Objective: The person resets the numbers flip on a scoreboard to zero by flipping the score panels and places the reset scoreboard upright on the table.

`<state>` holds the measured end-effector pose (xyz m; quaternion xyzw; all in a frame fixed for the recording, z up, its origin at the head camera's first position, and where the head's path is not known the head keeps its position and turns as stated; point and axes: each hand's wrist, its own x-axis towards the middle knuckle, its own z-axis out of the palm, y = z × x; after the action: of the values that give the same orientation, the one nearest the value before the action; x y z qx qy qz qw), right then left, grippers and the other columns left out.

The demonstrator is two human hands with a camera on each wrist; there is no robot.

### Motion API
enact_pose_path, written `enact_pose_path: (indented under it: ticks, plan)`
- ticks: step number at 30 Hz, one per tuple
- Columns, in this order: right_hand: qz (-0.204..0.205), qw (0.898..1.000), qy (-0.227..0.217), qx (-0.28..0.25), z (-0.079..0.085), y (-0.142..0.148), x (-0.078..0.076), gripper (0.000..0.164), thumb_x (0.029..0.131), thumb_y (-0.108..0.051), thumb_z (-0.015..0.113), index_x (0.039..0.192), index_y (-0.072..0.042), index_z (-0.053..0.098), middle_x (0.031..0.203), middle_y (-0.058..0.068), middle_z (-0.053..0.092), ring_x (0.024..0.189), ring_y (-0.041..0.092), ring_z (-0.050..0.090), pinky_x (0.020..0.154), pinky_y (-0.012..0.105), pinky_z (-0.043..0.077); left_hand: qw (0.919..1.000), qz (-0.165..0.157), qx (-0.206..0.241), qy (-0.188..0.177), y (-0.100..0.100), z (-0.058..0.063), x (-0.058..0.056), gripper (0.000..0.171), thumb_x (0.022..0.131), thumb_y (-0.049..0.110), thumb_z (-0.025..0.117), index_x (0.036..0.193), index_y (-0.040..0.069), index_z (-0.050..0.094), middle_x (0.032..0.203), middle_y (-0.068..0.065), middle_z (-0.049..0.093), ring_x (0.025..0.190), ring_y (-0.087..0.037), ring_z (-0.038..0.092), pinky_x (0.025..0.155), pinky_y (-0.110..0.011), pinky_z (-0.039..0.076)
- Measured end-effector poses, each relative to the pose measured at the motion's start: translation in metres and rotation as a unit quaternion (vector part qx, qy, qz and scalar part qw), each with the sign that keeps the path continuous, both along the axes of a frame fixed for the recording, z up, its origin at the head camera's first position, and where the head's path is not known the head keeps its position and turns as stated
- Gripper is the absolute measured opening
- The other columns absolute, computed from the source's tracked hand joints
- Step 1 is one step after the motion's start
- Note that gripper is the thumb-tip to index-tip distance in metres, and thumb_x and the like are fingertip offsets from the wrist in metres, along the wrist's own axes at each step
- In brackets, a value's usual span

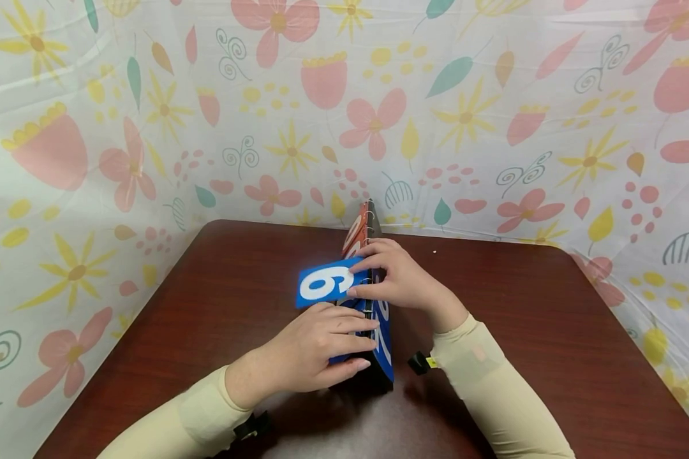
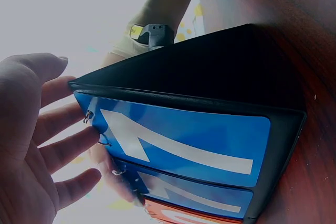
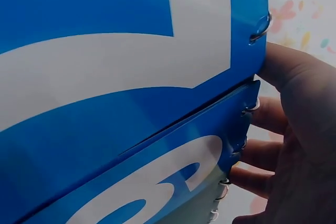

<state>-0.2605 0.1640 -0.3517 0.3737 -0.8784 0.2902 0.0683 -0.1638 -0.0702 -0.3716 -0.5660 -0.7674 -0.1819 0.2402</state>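
A tent-shaped flip scoreboard (image 1: 385, 344) with a black body stands on the table, its number cards hung on metal rings along the top edge. One blue card (image 1: 324, 282) with a white 6-like numeral sticks out leftward from the rings. My right hand (image 1: 399, 274) reaches over the ring edge, fingertips on the ring end of that card. Nearer me, my left hand (image 1: 304, 347) lies across the top edge with fingers extended. In the left wrist view, blue cards (image 2: 194, 140) with white numerals lie on the sloping face, and red cards (image 2: 184, 214) follow beyond.
The dark red-brown wooden table (image 1: 551, 331) reaches back to a white curtain (image 1: 482, 146) printed with flowers and leaves. A black wrist device (image 1: 419, 363) sits by my right sleeve, and another wrist device (image 1: 252, 426) is under the left sleeve.
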Motion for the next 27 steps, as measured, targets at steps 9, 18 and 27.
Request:
enact_pose_path:
  ticks: [9, 18, 27]
  plan:
    - [-0.009, 0.999, 0.01, 0.052, -0.003, -0.005, 0.003, 0.027, 0.097, -0.042, 0.066, 0.105, -0.022, 0.082, 0.144, 0.011, 0.061, 0.154, 0.039, 0.029, 0.121, 0.071, 0.017, 0.9992, 0.002, 0.011, 0.038, 0.0, -0.001, -0.001, 0.027, 0.097, 0.033, 0.069, 0.12, 0.022, 0.077, 0.131, 0.002, 0.073, 0.124, -0.016, 0.066, 0.099, -0.036, 0.054]
    - [0.006, 1.0, 0.007, -0.02, -0.001, 0.005, -0.001, 0.031, 0.096, -0.033, 0.072, 0.121, -0.015, 0.077, 0.15, 0.012, 0.057, 0.147, 0.035, 0.04, 0.116, 0.063, 0.034, 0.9984, 0.008, 0.009, 0.055, 0.0, -0.001, -0.002, 0.024, 0.095, 0.03, 0.073, 0.118, 0.023, 0.078, 0.13, 0.004, 0.073, 0.123, -0.015, 0.067, 0.094, -0.034, 0.054]
    - [-0.026, 0.987, -0.093, -0.129, -0.01, 0.044, -0.016, 0.029, 0.087, -0.026, 0.084, 0.112, -0.015, 0.075, 0.11, 0.005, 0.076, 0.102, 0.02, 0.071, 0.093, 0.046, 0.058, 0.9994, 0.011, 0.005, 0.033, -0.001, -0.001, -0.002, 0.025, 0.097, 0.032, 0.071, 0.12, 0.024, 0.077, 0.132, 0.005, 0.072, 0.124, -0.014, 0.066, 0.096, -0.035, 0.054]
